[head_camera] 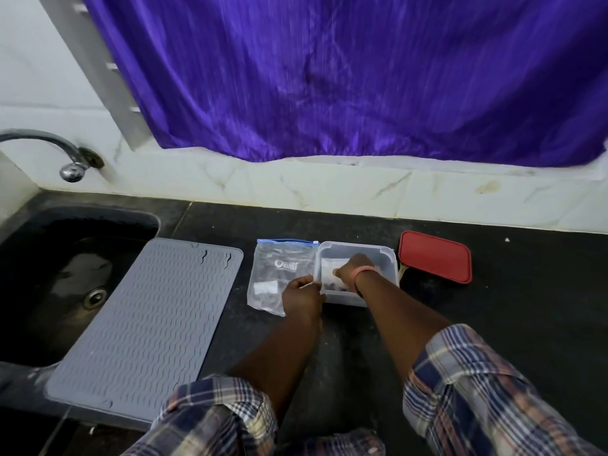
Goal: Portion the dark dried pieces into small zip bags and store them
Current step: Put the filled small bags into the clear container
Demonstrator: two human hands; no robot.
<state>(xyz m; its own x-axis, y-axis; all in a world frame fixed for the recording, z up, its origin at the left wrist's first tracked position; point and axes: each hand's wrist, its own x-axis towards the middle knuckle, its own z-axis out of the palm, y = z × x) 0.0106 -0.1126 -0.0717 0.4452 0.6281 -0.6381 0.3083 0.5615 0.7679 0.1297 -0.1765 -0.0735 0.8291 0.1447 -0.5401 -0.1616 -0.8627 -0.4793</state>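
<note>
A clear plastic container stands on the black counter, with a few dark dried pieces and a small white zip bag inside. My right hand reaches down into the container with curled fingers over the small bag; its grip is hidden. My left hand grips the container's left front rim. To the left lies a large clear zip bag with a blue seal, holding small bags.
A red lid lies right of the container. A grey ribbed mat covers the counter's left part, partly over a dark sink with a tap. A purple curtain hangs behind, above a white tiled ledge.
</note>
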